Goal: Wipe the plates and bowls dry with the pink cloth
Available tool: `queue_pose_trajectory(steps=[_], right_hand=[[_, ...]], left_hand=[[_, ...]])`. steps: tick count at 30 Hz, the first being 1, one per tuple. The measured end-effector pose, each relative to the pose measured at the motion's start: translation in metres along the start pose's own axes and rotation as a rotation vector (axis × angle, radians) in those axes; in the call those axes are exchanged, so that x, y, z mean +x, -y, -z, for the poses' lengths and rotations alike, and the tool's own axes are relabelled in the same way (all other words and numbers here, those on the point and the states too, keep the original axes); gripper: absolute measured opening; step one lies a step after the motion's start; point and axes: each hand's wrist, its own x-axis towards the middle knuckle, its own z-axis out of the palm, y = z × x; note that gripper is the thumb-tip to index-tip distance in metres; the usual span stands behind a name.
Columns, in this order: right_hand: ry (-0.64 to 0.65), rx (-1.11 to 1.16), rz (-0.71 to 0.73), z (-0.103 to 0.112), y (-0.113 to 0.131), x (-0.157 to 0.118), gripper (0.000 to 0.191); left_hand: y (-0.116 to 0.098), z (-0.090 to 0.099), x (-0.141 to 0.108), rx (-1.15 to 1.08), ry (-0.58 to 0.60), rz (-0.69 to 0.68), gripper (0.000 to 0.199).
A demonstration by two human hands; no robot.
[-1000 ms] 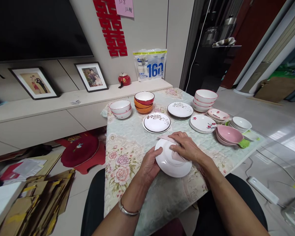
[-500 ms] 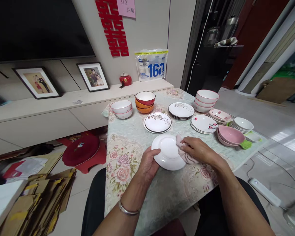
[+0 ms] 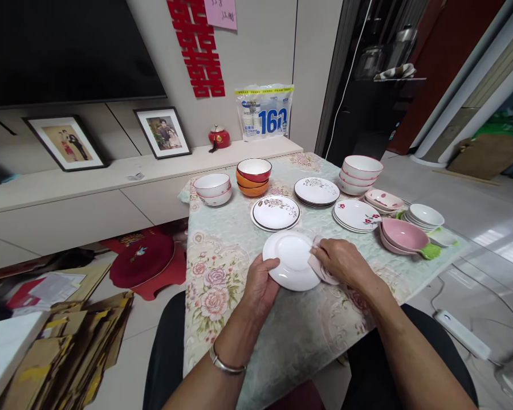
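Note:
A plain white plate (image 3: 291, 254) is tilted above the near part of the table. My left hand (image 3: 260, 280) grips its left edge, thumb on the upper face and fingers underneath. At the opposite edge, my right hand (image 3: 340, 261) is closed on a pale pink cloth (image 3: 322, 272), which is pressed against the plate's right rim. Just beyond the plate lie white plates with a dark floral pattern (image 3: 276, 213). A stack of plates with red flowers (image 3: 355, 216) lies past my right hand.
On the floral tablecloth (image 3: 214, 296) stand orange and red bowls (image 3: 253, 177), pink-rimmed bowls (image 3: 213, 189), more bowls (image 3: 359, 173), pink dishes (image 3: 404, 236) and small white bowls (image 3: 426, 215). Folded cardboard (image 3: 68, 353) and a red stool (image 3: 143, 262) are at left; a power strip (image 3: 462, 333) lies right.
My right hand and the cloth have shifted slightly along the plate's right rim. The plate has changed its tilt a little, while my left hand keeps its hold.

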Motion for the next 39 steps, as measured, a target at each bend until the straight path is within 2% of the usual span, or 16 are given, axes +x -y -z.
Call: queue_pose_trajectory(steps=[4,6,9,11,13,15,17,20,22,26,28,30,32,34,36,39], right_hand=[[-0.030,0.176,0.204,0.001,0.014,-0.002,0.032],[-0.066,0.202,0.230,-0.008,0.017,0.003,0.028],[-0.178,0.200,0.105,-0.026,0.014,0.015,0.024],[-0.241,0.240,0.009,-0.033,0.009,0.021,0.031],[-0.253,0.365,-0.027,-0.032,0.001,0.023,0.042],[-0.164,0.572,0.045,-0.022,-0.008,0.019,0.052],[0.017,0.753,0.179,-0.007,-0.018,0.011,0.061],[0.252,0.750,0.296,0.008,-0.033,0.001,0.076],[0.261,0.700,0.303,0.007,-0.041,-0.001,0.077],[0.071,0.722,0.148,-0.004,-0.044,0.005,0.056],[0.037,0.822,0.072,-0.003,-0.040,0.005,0.051],[0.072,0.953,0.047,0.003,-0.033,0.002,0.058],[0.170,1.056,0.069,0.009,-0.024,-0.002,0.063],[0.243,1.060,0.105,0.009,-0.017,-0.002,0.056],[0.173,0.943,0.106,0.002,-0.014,0.003,0.043],[-0.099,0.650,0.067,-0.015,-0.016,0.017,0.032]], left_hand=[[0.001,0.000,-0.001,0.006,0.026,0.018,0.045],[0.001,0.000,-0.002,0.017,0.032,0.021,0.048],[-0.001,-0.001,-0.004,0.036,0.021,0.030,0.055],[-0.002,-0.001,-0.004,0.048,0.005,0.039,0.055],[-0.002,-0.001,-0.004,0.051,0.006,0.042,0.051],[-0.003,0.000,-0.003,0.049,0.022,0.041,0.045],[-0.003,0.001,-0.003,0.044,0.029,0.041,0.041],[-0.003,0.001,-0.003,0.042,0.015,0.050,0.041],[-0.003,0.000,-0.003,0.046,0.011,0.049,0.042],[-0.003,0.001,-0.004,0.056,0.001,0.042,0.037],[-0.003,0.001,-0.004,0.061,0.001,0.044,0.038],[-0.003,0.001,-0.004,0.062,0.012,0.045,0.042],[-0.003,0.001,-0.004,0.061,0.028,0.043,0.045],[-0.003,0.001,-0.004,0.060,0.041,0.046,0.047],[-0.003,0.001,-0.004,0.053,0.050,0.053,0.046],[-0.002,0.001,-0.003,0.043,0.044,0.059,0.045]])
